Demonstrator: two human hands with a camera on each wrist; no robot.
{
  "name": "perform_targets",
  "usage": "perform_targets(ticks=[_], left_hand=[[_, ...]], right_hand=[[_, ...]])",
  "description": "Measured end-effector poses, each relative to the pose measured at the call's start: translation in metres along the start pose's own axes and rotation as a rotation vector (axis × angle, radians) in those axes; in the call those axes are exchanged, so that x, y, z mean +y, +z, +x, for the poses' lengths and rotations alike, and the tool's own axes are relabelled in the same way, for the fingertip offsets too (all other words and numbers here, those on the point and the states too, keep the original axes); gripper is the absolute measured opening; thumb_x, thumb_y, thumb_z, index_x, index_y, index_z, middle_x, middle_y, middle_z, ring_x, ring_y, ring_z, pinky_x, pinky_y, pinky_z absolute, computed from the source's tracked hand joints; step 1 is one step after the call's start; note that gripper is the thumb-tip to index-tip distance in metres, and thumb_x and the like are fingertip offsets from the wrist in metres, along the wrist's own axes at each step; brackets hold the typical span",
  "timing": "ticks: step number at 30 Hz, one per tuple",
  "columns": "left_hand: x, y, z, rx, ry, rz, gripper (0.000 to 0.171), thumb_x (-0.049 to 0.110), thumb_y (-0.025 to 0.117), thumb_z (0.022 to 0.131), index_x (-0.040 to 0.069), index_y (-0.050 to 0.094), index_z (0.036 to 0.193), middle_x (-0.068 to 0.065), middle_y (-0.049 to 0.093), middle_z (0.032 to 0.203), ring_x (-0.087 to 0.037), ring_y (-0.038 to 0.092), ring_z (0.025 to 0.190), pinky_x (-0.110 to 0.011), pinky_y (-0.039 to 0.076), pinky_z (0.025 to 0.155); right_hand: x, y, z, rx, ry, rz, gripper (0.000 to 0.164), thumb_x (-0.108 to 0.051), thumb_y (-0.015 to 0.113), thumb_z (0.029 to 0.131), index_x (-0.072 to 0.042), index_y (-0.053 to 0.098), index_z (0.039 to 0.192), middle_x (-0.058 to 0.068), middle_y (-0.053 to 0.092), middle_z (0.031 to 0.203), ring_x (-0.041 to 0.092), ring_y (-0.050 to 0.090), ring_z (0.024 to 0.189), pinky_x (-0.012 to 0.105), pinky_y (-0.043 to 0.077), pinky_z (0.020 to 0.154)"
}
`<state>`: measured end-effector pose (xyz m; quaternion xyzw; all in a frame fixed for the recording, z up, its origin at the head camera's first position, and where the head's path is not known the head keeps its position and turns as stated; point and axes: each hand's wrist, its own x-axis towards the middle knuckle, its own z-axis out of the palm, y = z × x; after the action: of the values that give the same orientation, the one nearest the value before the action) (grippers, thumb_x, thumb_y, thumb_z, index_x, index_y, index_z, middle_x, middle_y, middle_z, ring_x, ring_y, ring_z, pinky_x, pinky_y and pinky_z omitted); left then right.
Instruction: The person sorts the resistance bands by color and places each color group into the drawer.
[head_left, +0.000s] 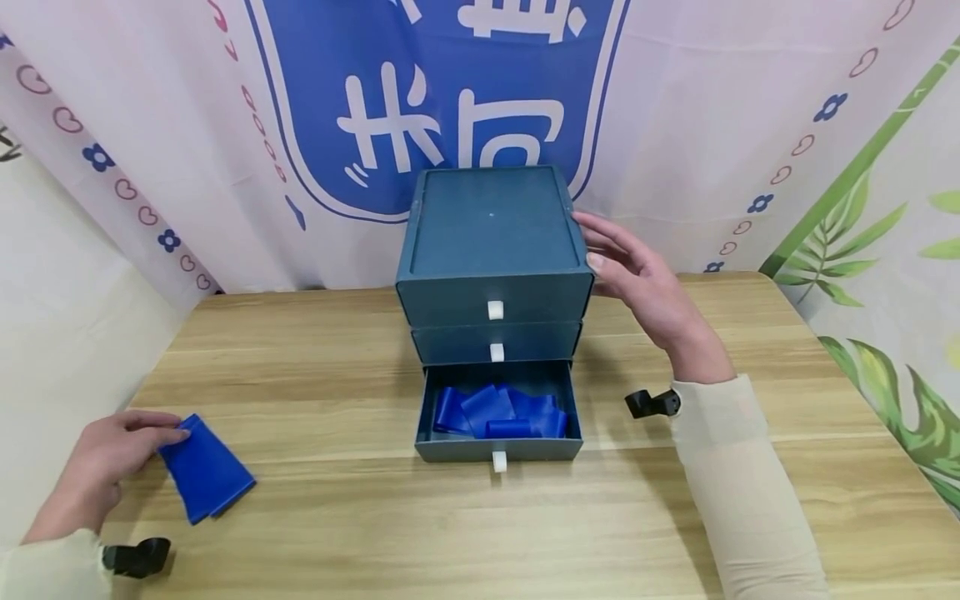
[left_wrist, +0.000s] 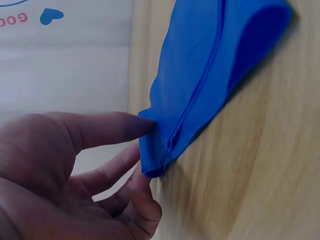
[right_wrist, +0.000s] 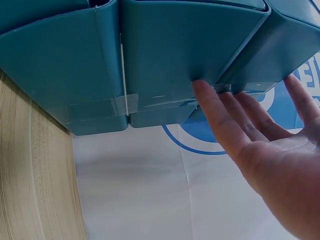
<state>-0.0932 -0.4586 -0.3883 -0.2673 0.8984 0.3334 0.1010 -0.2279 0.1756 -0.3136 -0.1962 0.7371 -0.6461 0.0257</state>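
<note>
A dark teal drawer unit (head_left: 491, 221) stands at the back middle of the table, its bottom drawer (head_left: 465, 451) pulled out. Inside that drawer lie several folded blue bands (head_left: 489, 408). My right hand (head_left: 637, 279) rests against the unit's right side with fingers extended; in the right wrist view the fingertips (right_wrist: 202, 87) touch the teal wall. At the table's left, my left hand (head_left: 112, 454) pinches one end of a folded blue band (head_left: 206, 471) between thumb and fingers. The left wrist view shows the band's layers (left_wrist: 195, 75) folded over, with a loop at the far end.
The wooden table (head_left: 337, 517) reaches back to a white curtain (head_left: 667, 100) with a blue printed emblem, close behind the drawer unit. White pull tabs (head_left: 496, 310) stick out from the drawer fronts. Black wrist mounts (head_left: 652, 404) project from both sleeves. Clear tape (right_wrist: 127, 103) joins the stacked sections.
</note>
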Motion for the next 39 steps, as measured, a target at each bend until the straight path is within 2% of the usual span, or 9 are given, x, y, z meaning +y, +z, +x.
perform_targets(ticks=[3, 6, 15, 22, 26, 29, 33, 36, 39], left_hand=[[-0.001, -0.001, 0.002, -0.054, -0.005, 0.002, 0.064, 0.034, 0.067, 0.105, -0.015, 0.053, 0.144, -0.044, 0.038, 0.156, -0.057, 0.045, 0.134, -0.054, 0.052, 0.095], [-0.002, -0.002, 0.005, -0.095, -0.011, 0.009, 0.073, 0.042, 0.065, 0.106, -0.015, 0.047, 0.149, -0.045, 0.032, 0.159, -0.061, 0.038, 0.140, -0.066, 0.046, 0.104], [-0.006, -0.004, 0.012, -0.129, -0.003, 0.048, 0.081, 0.046, 0.067, 0.104, -0.016, 0.044, 0.150, -0.047, 0.031, 0.157, -0.063, 0.036, 0.139, -0.069, 0.045, 0.106], [-0.004, -0.002, 0.006, -0.072, -0.002, 0.072, 0.064, 0.037, 0.069, 0.103, -0.015, 0.057, 0.138, -0.046, 0.042, 0.151, -0.059, 0.045, 0.131, -0.063, 0.049, 0.099], [0.002, -0.001, -0.001, 0.005, 0.032, 0.095, 0.056, 0.030, 0.070, 0.104, -0.016, 0.059, 0.133, -0.043, 0.055, 0.137, -0.051, 0.056, 0.117, -0.043, 0.054, 0.080], [0.005, -0.002, -0.004, 0.033, 0.085, 0.120, 0.050, 0.027, 0.069, 0.104, -0.015, 0.060, 0.130, -0.033, 0.070, 0.119, -0.034, 0.065, 0.098, -0.031, 0.051, 0.070], [0.004, -0.002, -0.006, 0.029, 0.153, 0.130, 0.047, 0.026, 0.066, 0.107, -0.014, 0.060, 0.130, -0.013, 0.080, 0.101, -0.010, 0.065, 0.082, -0.028, 0.055, 0.065], [0.002, -0.001, -0.010, 0.029, 0.189, 0.090, 0.047, 0.025, 0.064, 0.108, -0.015, 0.058, 0.134, -0.004, 0.081, 0.097, -0.005, 0.066, 0.075, -0.028, 0.058, 0.064], [0.005, -0.001, -0.017, 0.049, 0.229, 0.024, 0.045, 0.023, 0.063, 0.109, -0.014, 0.059, 0.135, 0.014, 0.079, 0.091, -0.004, 0.069, 0.072, -0.029, 0.061, 0.064]], right_hand=[[0.000, 0.000, 0.000, 0.000, 0.002, -0.001, 0.051, -0.030, 0.055, 0.113, -0.034, 0.048, 0.163, 0.007, 0.048, 0.168, 0.024, 0.055, 0.142, 0.035, 0.056, 0.103], [-0.001, 0.000, -0.001, 0.000, 0.003, -0.003, 0.051, -0.031, 0.055, 0.113, -0.034, 0.048, 0.163, 0.006, 0.048, 0.168, 0.025, 0.055, 0.143, 0.035, 0.056, 0.103], [-0.001, 0.000, -0.001, 0.014, 0.023, -0.016, 0.051, -0.033, 0.056, 0.112, -0.036, 0.048, 0.162, 0.005, 0.048, 0.169, 0.025, 0.052, 0.146, 0.036, 0.055, 0.104], [-0.001, 0.000, -0.001, 0.012, 0.020, -0.008, 0.051, -0.032, 0.056, 0.112, -0.035, 0.048, 0.163, 0.006, 0.047, 0.168, 0.026, 0.053, 0.144, 0.034, 0.055, 0.103], [-0.001, 0.000, -0.001, 0.013, 0.019, -0.008, 0.051, -0.033, 0.055, 0.112, -0.035, 0.048, 0.163, 0.005, 0.048, 0.168, 0.024, 0.053, 0.143, 0.035, 0.055, 0.103], [-0.002, 0.000, -0.002, 0.010, 0.017, -0.009, 0.051, -0.033, 0.055, 0.112, -0.036, 0.048, 0.163, 0.005, 0.048, 0.168, 0.025, 0.053, 0.143, 0.036, 0.055, 0.104], [-0.004, 0.001, -0.002, 0.000, 0.020, -0.006, 0.052, -0.033, 0.055, 0.112, -0.034, 0.047, 0.163, 0.004, 0.048, 0.168, 0.024, 0.053, 0.143, 0.038, 0.054, 0.105], [-0.005, 0.002, -0.002, -0.002, 0.022, -0.006, 0.052, -0.033, 0.055, 0.112, -0.034, 0.047, 0.163, 0.003, 0.049, 0.167, 0.022, 0.053, 0.143, 0.040, 0.053, 0.106], [-0.006, 0.002, -0.002, 0.002, 0.023, -0.012, 0.052, -0.033, 0.055, 0.112, -0.035, 0.048, 0.163, 0.003, 0.049, 0.167, 0.023, 0.053, 0.143, 0.040, 0.054, 0.106]])
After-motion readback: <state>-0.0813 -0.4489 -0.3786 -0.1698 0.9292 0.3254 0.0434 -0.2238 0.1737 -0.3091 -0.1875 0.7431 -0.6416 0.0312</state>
